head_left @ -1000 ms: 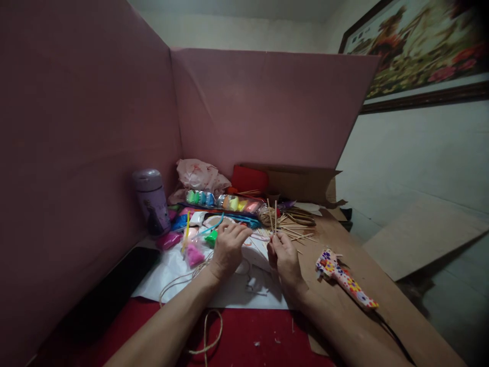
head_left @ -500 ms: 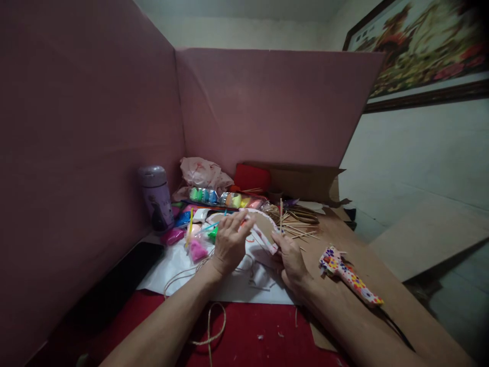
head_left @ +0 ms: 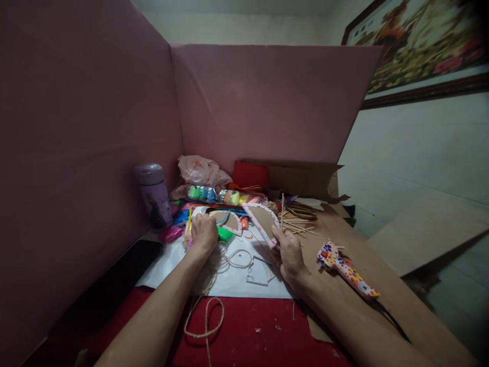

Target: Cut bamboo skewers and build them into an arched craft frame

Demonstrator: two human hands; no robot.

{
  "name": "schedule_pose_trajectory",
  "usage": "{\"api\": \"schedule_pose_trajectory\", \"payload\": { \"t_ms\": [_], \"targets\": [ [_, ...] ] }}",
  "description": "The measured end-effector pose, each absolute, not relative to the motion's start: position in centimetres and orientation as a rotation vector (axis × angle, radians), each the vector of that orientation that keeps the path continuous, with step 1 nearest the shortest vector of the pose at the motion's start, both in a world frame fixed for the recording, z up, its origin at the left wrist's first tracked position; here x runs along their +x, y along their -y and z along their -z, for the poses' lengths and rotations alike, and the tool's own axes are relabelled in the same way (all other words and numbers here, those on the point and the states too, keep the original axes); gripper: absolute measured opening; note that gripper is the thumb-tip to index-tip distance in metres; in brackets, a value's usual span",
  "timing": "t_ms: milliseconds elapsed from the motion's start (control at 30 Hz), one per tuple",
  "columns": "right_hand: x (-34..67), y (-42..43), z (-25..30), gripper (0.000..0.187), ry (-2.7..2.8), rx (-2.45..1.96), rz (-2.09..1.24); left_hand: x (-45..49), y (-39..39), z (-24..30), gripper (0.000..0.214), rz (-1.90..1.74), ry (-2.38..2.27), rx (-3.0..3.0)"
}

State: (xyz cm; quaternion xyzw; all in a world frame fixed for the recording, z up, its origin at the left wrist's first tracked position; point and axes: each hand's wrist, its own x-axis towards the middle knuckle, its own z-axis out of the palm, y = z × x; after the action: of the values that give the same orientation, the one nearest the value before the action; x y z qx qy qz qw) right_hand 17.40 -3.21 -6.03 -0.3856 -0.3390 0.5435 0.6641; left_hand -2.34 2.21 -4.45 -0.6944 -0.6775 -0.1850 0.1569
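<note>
My right hand (head_left: 287,253) is closed round a thin wooden stick (head_left: 282,205) that points up, and also holds a brown cardboard piece with a pink scalloped edge (head_left: 263,220) tilted off the table. My left hand (head_left: 202,233) rests fingers down on the clutter at the left, beside a green clay lump (head_left: 224,234) and a yellow stick (head_left: 188,221); its fingers are curled and what they grip is hidden. A second pink-edged cardboard piece (head_left: 229,220) lies just beyond it. White paper (head_left: 237,275) lies under both hands.
Loose wooden sticks (head_left: 298,224) lie right of my right hand, with a flower-patterned glue gun (head_left: 346,269) nearer. A purple bottle (head_left: 153,195), a clay pack (head_left: 223,196), twine (head_left: 206,316), a black phone (head_left: 118,278) and pink board walls (head_left: 267,102) surround the spot.
My left hand moved left, off the pink-edged cardboard piece, down onto the clutter. My right hand now holds that piece up alone along with the stick.
</note>
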Motion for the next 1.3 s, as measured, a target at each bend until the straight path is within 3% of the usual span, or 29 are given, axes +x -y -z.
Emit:
{"api": "schedule_pose_trajectory", "payload": {
  "t_ms": [267, 467, 733, 1067, 1167, 1300],
  "targets": [
    [17.3, 3.3, 6.0, 0.040, 0.801, -0.903, -1.199, -6.1, -3.3, 2.3, 0.035, 1.041, 1.949, -1.701],
    [17.3, 3.4, 5.8, 0.041, 0.822, -0.892, -1.186, -7.0, -3.5, 2.5, 0.029, 0.933, 2.082, -1.667],
    [17.3, 3.3, 5.9, 0.041, 0.786, -0.862, -1.152, -3.3, -2.5, 3.0, 0.021, 0.732, 1.555, -2.754],
    [17.3, 3.3, 5.9, 0.040, 0.790, -0.861, -1.171, -2.9, -1.5, 3.4, 0.023, 0.407, 1.660, -2.405],
    [17.2, 3.4, 5.7, 0.039, 0.799, -0.846, -1.168, -2.3, -1.7, 3.6, 0.019, 0.735, 1.695, -2.445],
    [17.1, 3.5, 5.6, 0.037, 0.847, -0.799, -1.149, -0.3, -1.4, 3.7, 0.028, 1.675, 1.631, -2.986]
  ]
}}
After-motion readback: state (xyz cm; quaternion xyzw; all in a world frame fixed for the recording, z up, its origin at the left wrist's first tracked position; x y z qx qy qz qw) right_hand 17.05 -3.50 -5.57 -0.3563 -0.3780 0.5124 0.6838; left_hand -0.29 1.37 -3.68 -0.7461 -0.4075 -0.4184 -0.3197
